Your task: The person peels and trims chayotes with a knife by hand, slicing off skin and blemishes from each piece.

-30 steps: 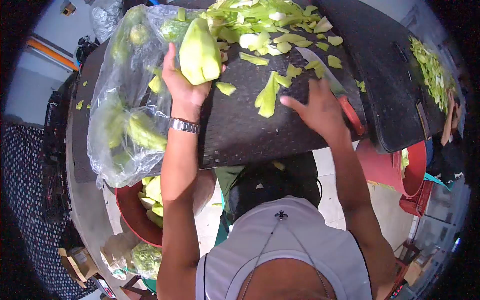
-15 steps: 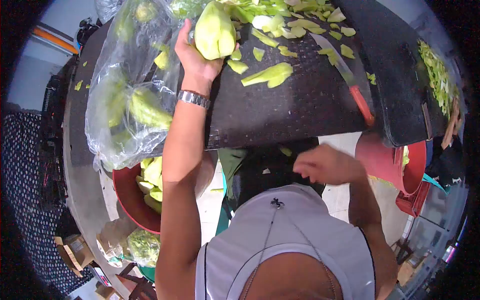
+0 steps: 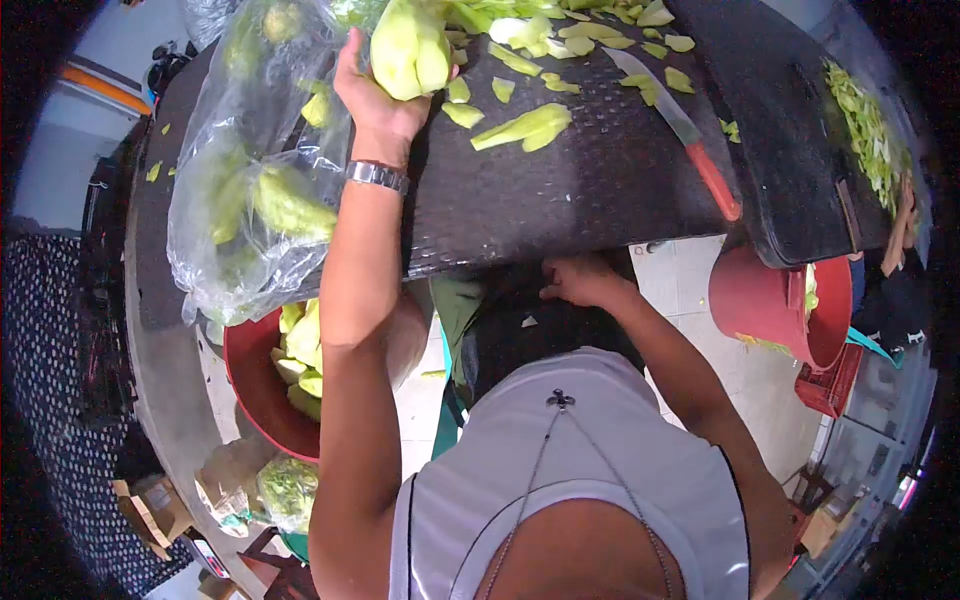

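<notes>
My left hand is wrapped round a pale green chayote above the black woven table top. My right hand is below the table's front edge, over my dark-clad lap; its fingers are bent, with thumb and fingertips apart and nothing visible between them. A knife with a red handle lies on the table at the right, its blade among peelings. Thick green peel strips and smaller pieces are scattered near the chayote. A clear plastic bag holding several chayotes lies to the left of my left hand.
Below the table on the left stands a red tub with pale green pieces in it. A red bucket is on the right. A dark board or case borders the table's right side, with shredded greens beyond it.
My right hand has moved left and up, from beside my lap to just under the table edge. My left hand still holds the chayote; the whole view has shifted slightly.
</notes>
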The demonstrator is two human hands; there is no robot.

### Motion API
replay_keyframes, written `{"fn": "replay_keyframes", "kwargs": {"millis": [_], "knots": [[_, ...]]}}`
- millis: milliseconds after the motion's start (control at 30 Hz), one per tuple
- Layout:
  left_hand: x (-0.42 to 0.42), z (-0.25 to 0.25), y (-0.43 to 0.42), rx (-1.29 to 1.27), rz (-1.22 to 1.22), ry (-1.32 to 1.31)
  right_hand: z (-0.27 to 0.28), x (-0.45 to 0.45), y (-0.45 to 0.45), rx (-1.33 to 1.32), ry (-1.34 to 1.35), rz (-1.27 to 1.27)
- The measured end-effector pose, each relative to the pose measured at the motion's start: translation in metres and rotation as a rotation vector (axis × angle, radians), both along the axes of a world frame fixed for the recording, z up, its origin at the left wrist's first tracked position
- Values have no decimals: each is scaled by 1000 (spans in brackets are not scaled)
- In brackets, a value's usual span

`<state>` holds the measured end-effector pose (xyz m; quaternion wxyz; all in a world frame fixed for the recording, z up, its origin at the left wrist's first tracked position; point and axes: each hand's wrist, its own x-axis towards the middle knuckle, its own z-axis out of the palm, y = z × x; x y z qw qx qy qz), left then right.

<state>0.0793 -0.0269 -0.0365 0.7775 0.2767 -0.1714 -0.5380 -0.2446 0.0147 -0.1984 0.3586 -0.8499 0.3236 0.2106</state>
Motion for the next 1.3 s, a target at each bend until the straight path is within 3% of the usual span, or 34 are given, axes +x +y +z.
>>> {"fn": "replay_keyframes", "kwargs": {"millis": [67, 167, 267, 400, 567, 633, 700, 767, 800, 867, 933, 1000, 1067, 1167, 1300], "knots": [[-3, 5, 1, 9, 26, -1, -14, 15, -3, -33, -11, 63], [-6, 9, 2, 10, 57, -2, -25, 38, 13, -329, -288, -70], [-2, 4, -1, -17, 15, 35, -86, 60, 10, -319, -424, -43], [3, 1, -2, -14, -1, 55, -40, 65, 9, -121, -281, 102], [4, -1, -1, -26, -4, 63, -44, 61, 14, -88, -233, 32], [5, -2, -2, -32, -10, 58, -71, 49, 7, 15, -221, -13], [7, -3, -3, -47, -8, 41, -135, 29, -6, 269, -308, -132], [4, -4, -3, -51, -1, 35, -143, 15, -13, 379, -322, -262], [4, -3, -3, -50, 6, 33, -130, 12, -16, 374, -305, -319], [2, -2, -3, -32, 19, 44, -119, 23, -19, 58, -193, -178], [1, 1, -2, 0, 28, 67, -60, 40, 1, 60, -191, -25], [3, 1, -2, -17, 11, 60, -42, 45, 15, 100, -248, 24], [3, -1, -3, -21, -3, 61, -50, 45, 19, 179, -365, -29], [6, 0, -1, -14, 5, 64, -59, 49, 19, -191, -388, 159], [11, -8, -7, -38, 10, 72, 9, 56, 25, -48, -367, 228]]}}
